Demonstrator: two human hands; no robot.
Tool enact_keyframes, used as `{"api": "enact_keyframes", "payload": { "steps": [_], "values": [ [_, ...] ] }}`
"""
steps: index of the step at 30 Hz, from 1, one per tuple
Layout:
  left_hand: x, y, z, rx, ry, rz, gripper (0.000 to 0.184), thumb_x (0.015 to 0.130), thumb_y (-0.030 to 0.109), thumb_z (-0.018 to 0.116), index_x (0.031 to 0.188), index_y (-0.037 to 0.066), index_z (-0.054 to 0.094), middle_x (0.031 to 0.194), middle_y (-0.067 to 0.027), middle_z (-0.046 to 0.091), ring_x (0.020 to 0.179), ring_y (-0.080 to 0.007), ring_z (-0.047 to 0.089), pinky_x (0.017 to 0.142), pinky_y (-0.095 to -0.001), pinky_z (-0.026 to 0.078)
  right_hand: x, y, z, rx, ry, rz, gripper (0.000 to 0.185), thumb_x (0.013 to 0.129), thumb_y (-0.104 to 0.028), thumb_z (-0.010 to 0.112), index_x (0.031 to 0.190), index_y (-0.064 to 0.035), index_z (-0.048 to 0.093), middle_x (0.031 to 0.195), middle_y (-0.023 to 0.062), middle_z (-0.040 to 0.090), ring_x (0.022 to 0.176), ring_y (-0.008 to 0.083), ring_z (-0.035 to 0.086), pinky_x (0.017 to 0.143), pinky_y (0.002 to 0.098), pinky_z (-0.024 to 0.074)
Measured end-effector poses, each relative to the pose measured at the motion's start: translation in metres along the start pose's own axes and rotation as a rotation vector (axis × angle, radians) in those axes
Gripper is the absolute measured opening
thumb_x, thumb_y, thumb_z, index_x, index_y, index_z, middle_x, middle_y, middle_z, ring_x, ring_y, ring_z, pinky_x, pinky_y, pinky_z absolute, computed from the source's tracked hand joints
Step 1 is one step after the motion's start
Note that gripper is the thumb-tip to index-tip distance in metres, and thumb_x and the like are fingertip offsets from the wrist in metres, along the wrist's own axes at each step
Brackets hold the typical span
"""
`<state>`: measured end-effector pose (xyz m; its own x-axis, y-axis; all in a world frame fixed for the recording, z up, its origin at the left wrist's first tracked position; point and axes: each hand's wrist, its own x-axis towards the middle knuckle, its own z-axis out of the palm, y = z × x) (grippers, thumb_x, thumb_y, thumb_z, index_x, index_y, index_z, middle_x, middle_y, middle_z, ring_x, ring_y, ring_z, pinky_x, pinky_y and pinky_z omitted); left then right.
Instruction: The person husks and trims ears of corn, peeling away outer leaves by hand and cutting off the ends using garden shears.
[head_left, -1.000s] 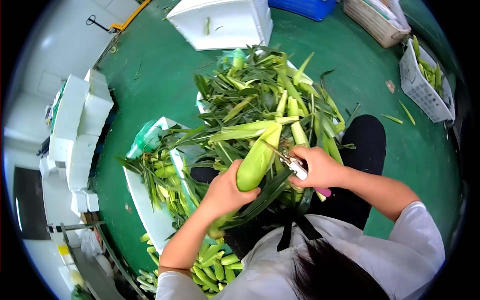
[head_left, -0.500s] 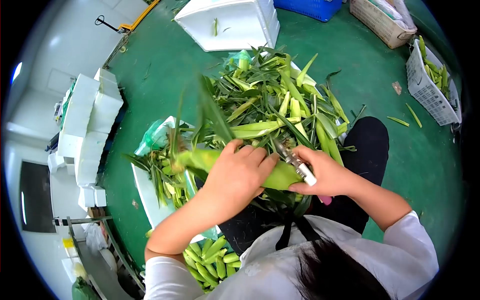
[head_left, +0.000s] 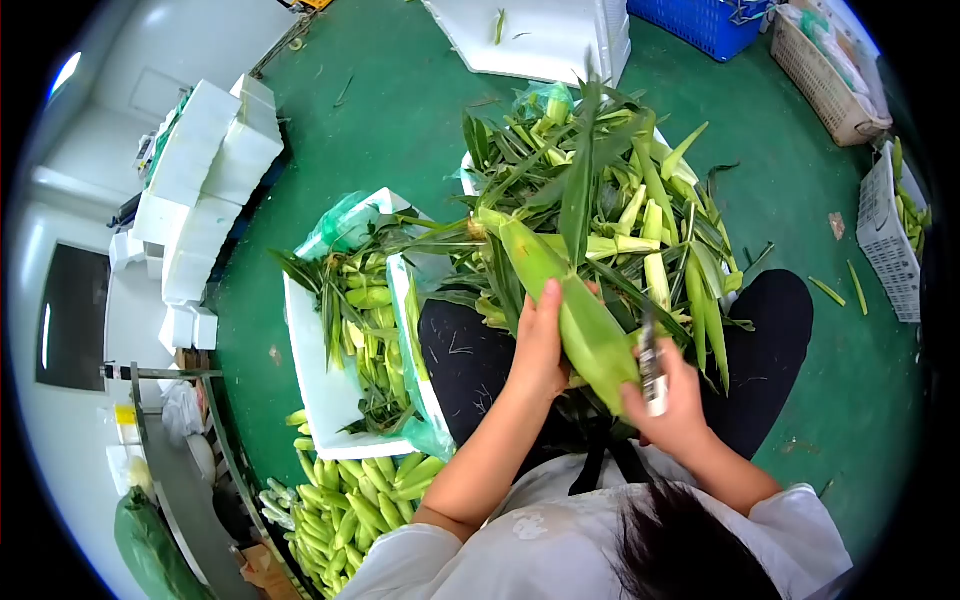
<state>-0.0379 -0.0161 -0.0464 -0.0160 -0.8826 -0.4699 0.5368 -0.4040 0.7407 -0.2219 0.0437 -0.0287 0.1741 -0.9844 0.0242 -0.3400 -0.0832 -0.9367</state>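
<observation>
An ear of corn in its green husk (head_left: 598, 330) lies slanted across my lap, its stem end pointing away from me. My left hand (head_left: 541, 345) is wrapped round the middle of it. Close to my body, my right hand (head_left: 672, 405) touches the near end of the ear. That hand also grips a small metal tool with a white end (head_left: 653, 378); its exact kind is unclear. Beyond the ear is a heap of stripped husks and leaves (head_left: 640, 205). At the lower left, trimmed ears of corn (head_left: 350, 510) are piled up.
A white foam box (head_left: 322, 415) with corn and leaves stands left of my knee. Farther off are another foam box (head_left: 530, 45), a blue crate (head_left: 700, 25), a beige basket (head_left: 825, 85) and a white basket (head_left: 890, 250). Foam boxes (head_left: 200, 150) are stacked at left, above a metal rack (head_left: 170, 480).
The ear has swung from nearly level to slanting away from me. My left hand now holds it from the left side, and my right hand has moved nearer my body. The view has shifted left.
</observation>
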Motion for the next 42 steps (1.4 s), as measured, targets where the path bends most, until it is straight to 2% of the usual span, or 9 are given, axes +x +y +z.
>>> {"api": "enact_keyframes", "payload": {
  "steps": [4, 9, 13, 21, 26, 33, 37, 38, 42],
  "values": [
    [0.004, 0.018, -0.019, -0.238, -0.246, 0.117, 0.074, 0.093, 0.058, 0.046, 0.144, 0.004, 0.037, 0.149, -0.0191, 0.043, 0.140, -0.0308, 0.040, 0.113, -0.0504, 0.033, 0.006, 0.010, -0.028, 0.195, 0.220, 0.349, 0.037, 0.075, -0.006, 0.070, 0.108, -0.0002, 0.053, 0.084, 0.0134, 0.061, 0.068, 0.0260, 0.059, 0.067, 0.0336, 0.0493],
    [-0.023, 0.050, -0.041, 0.238, 0.035, 0.122, 0.050, 0.094, 0.017, 0.063, 0.137, 0.001, 0.044, 0.115, -0.0165, 0.063, 0.098, -0.0251, 0.066, 0.082, -0.0384, 0.056, 0.015, -0.016, -0.057, -0.655, 0.063, -0.081, 0.059, 0.068, -0.016, 0.079, 0.119, -0.0018, 0.052, 0.112, 0.0207, 0.058, 0.107, 0.0395, 0.056, 0.091, 0.0467, 0.0454],
    [-0.050, 0.051, -0.021, 0.927, 0.037, 0.393, 0.065, 0.084, 0.018, 0.076, 0.137, -0.001, 0.042, 0.118, -0.0180, 0.064, 0.102, -0.0303, 0.066, 0.087, -0.0385, 0.054, 0.025, -0.032, -0.041, -0.082, -0.427, 0.128, 0.078, 0.074, -0.038, 0.082, 0.130, 0.0036, 0.048, 0.121, 0.0226, 0.056, 0.112, 0.0375, 0.057, 0.098, 0.0418, 0.0451],
    [-0.077, 0.070, -0.010, 1.529, -0.153, 0.437, 0.074, 0.074, 0.019, 0.081, 0.136, 0.000, 0.045, 0.115, -0.0252, 0.064, 0.105, -0.0401, 0.064, 0.088, -0.0412, 0.052, 0.060, 0.009, -0.040, -0.013, -0.530, -0.102, 0.090, 0.072, -0.038, 0.083, 0.138, 0.0054, 0.040, 0.129, 0.0224, 0.049, 0.124, 0.0365, 0.048, 0.107, 0.0424, 0.0376],
    [-0.078, 0.094, -0.001, 1.547, -0.314, 0.240, 0.074, 0.071, 0.018, 0.082, 0.135, 0.000, 0.051, 0.121, -0.0226, 0.062, 0.110, -0.0361, 0.062, 0.093, -0.0384, 0.049, 0.040, 0.026, -0.033, 0.408, -0.559, 0.037, 0.057, 0.077, -0.024, 0.083, 0.120, 0.0032, 0.056, 0.095, 0.0084, 0.065, 0.088, 0.0192, 0.065, 0.083, 0.0325, 0.0515],
    [-0.055, 0.105, -0.022, 1.287, -0.638, 0.275, 0.079, 0.059, 0.017, 0.090, 0.129, 0.000, 0.056, 0.124, -0.0128, 0.059, 0.115, -0.0235, 0.056, 0.098, -0.0342, 0.044, 0.000, 0.017, -0.051, 0.977, -0.688, 0.497, 0.042, 0.087, -0.019, 0.073, 0.120, 0.0011, 0.058, 0.090, 0.0060, 0.067, 0.081, 0.0127, 0.064, 0.069, 0.0276, 0.0542],
    [-0.047, 0.091, -0.022, 0.992, -0.760, 0.179, 0.114, 0.061, 0.017, 0.090, 0.153, 0.002, 0.026, 0.122, -0.0184, 0.061, 0.109, -0.0293, 0.061, 0.093, -0.0369, 0.047, -0.010, 0.009, -0.056, 0.695, -0.867, 0.225, 0.063, 0.086, -0.027, 0.075, 0.136, -0.0013, 0.046, 0.115, 0.0078, 0.061, 0.106, 0.0158, 0.056, 0.092, 0.0318, 0.0458],
    [-0.041, 0.094, -0.017, 1.095, -0.881, 0.202, 0.132, 0.061, 0.011, 0.090, 0.158, 0.006, 0.000, 0.123, -0.0169, 0.062, 0.109, -0.0250, 0.061, 0.093, -0.0339, 0.047, -0.008, 0.006, -0.056, 0.646, -0.851, 0.149, 0.068, 0.084, -0.028, 0.076, 0.137, -0.0014, 0.044, 0.117, 0.0098, 0.059, 0.107, 0.0175, 0.055, 0.092, 0.0325, 0.0456],
    [-0.025, 0.095, 0.001, 1.019, -1.097, -0.260, 0.140, 0.064, 0.007, 0.088, 0.155, 0.010, -0.018, 0.126, -0.0172, 0.061, 0.110, -0.0230, 0.059, 0.096, -0.0309, 0.045, 0.007, -0.001, -0.057, 0.364, -0.748, -0.112, 0.067, 0.080, -0.029, 0.079, 0.132, -0.0014, 0.048, 0.112, 0.0125, 0.061, 0.099, 0.0211, 0.059, 0.086, 0.0347, 0.0490]
  ]
}}
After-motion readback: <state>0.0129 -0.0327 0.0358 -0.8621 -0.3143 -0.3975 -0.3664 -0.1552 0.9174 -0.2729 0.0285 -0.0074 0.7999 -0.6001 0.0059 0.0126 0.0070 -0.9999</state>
